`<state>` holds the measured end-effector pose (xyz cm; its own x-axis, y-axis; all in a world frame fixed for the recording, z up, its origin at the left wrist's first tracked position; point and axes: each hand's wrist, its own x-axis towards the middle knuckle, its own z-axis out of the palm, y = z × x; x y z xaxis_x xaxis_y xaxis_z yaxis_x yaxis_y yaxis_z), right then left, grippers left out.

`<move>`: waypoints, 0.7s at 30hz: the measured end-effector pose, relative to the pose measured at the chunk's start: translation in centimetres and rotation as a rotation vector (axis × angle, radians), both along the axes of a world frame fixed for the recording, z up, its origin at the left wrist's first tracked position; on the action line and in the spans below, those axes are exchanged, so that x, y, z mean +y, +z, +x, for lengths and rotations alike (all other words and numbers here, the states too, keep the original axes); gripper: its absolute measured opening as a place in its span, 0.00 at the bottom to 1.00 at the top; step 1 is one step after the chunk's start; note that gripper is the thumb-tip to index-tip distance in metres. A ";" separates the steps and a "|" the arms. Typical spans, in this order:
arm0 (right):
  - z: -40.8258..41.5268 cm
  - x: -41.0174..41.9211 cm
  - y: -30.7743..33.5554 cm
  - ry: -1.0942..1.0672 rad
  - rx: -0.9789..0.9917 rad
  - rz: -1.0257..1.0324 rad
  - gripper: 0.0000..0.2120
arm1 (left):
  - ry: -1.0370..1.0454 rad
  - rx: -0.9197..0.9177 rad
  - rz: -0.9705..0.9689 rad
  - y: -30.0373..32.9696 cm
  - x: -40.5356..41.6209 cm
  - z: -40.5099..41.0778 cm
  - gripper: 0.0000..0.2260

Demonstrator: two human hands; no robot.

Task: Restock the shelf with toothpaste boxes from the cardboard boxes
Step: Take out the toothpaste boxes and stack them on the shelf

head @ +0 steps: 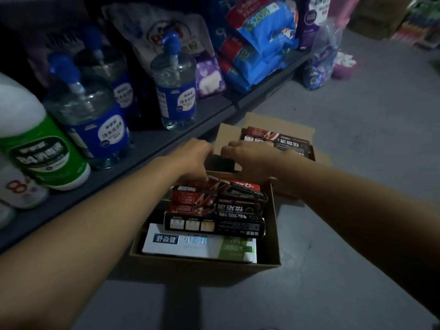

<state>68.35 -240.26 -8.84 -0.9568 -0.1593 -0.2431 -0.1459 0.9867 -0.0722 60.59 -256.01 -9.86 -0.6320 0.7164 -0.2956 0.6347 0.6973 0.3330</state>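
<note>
An open cardboard box (273, 234) stands on the floor below the shelf (147, 144). It holds a stack of black-and-red toothpaste boxes (214, 210) and white-and-green toothpaste boxes (200, 246) at its near side. Behind it a second cardboard box (228, 134) holds more black-and-red toothpaste boxes (276, 141). My left hand (192, 160) reaches over the far end of the stack, its fingers curled down onto the top boxes. At the near box's far right corner is my right hand (247, 160), with fingers curled downward and fingertips hidden.
The low dark shelf carries clear pump bottles with blue labels (176, 91), a white and green bottle (35, 144), and bags and blue packs (259, 44) further along. Grey concrete floor (357, 139) stretches to the right, where more bagged goods (321, 65) sit.
</note>
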 end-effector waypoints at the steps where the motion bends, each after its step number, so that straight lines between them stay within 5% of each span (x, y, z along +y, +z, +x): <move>1: -0.2 0.3 -0.5 -0.005 -0.014 0.001 0.25 | -0.006 0.001 -0.008 -0.4 0.2 -0.1 0.27; 21: -2.9 0.5 -5.7 -0.075 -0.468 -0.090 0.12 | 0.022 -0.059 -0.016 -3.6 -0.6 -2.2 0.31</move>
<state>65.42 -239.79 -14.57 -0.7575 -0.1338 -0.6390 -0.0056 0.9801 -0.1986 58.40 -256.61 -13.46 -0.6291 0.6970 -0.3442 0.5986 0.7169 0.3575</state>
